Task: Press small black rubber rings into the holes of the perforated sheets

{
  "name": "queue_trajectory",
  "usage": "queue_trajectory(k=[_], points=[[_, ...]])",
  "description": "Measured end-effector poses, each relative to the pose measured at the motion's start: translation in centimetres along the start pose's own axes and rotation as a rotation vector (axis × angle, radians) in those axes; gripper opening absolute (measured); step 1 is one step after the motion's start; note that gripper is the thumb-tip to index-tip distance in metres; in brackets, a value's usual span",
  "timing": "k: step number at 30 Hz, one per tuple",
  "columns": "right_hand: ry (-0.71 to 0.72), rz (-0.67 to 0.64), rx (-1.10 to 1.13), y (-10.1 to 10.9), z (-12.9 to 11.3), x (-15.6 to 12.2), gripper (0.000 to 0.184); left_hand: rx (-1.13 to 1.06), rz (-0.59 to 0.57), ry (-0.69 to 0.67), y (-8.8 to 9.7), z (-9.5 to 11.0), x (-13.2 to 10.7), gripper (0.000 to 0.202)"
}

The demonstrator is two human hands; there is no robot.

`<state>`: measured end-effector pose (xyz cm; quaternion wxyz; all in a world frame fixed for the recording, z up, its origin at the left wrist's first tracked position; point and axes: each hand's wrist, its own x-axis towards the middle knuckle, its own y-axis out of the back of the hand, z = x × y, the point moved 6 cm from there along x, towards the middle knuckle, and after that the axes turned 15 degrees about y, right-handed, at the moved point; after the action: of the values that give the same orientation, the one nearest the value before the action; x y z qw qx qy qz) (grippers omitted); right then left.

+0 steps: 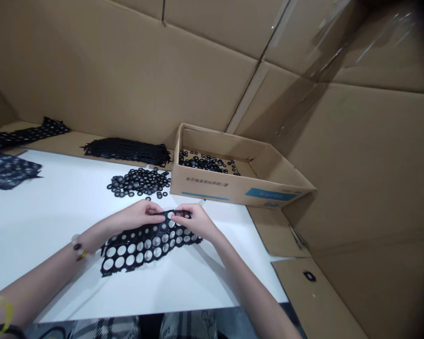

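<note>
- Your left hand (144, 214) pinches the upper edge of the perforated black sheet (151, 236), just below the middle of the frame; keep that pinch close to the spot you work on, so the sheet likely flexes less.
- Your right hand (195, 220) grips the same edge just beside it, thumb and fingers drawn together; you cannot tell from here whether a loose piece sits between them.
- Work in short, gentle pulls: the narrow webs between the holes look thin and could tear.
- Let the sheet's lower left end lean towards the white table (205, 292) for support.
- Keep your wrists clear of the ring pile (139, 182) above your hands, left of the cardboard box (212, 182), since those small rings probably scatter easily.
</note>
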<state>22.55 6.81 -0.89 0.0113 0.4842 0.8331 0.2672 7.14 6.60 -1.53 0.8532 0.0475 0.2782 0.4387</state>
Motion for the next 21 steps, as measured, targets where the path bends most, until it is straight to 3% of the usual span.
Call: queue_trajectory(k=[9, 15, 21], points=[[-0.045, 0.004, -0.007, -0.2, -0.3, 0.0, 0.013, -0.158, 0.023, 0.026, -0.2, 0.0, -0.2, 0.028], [0.06, 0.037, -0.211, -0.2, -0.1, 0.2, 0.012, -0.266, -0.094, 0.041, -1.5, -0.1, -0.1, 0.034], [0.302, 0.296, -0.533, 1.7, -2.7, -0.5, 0.026, -0.279, 0.011, 0.068, -1.0, -0.6, 0.2, 0.038]])
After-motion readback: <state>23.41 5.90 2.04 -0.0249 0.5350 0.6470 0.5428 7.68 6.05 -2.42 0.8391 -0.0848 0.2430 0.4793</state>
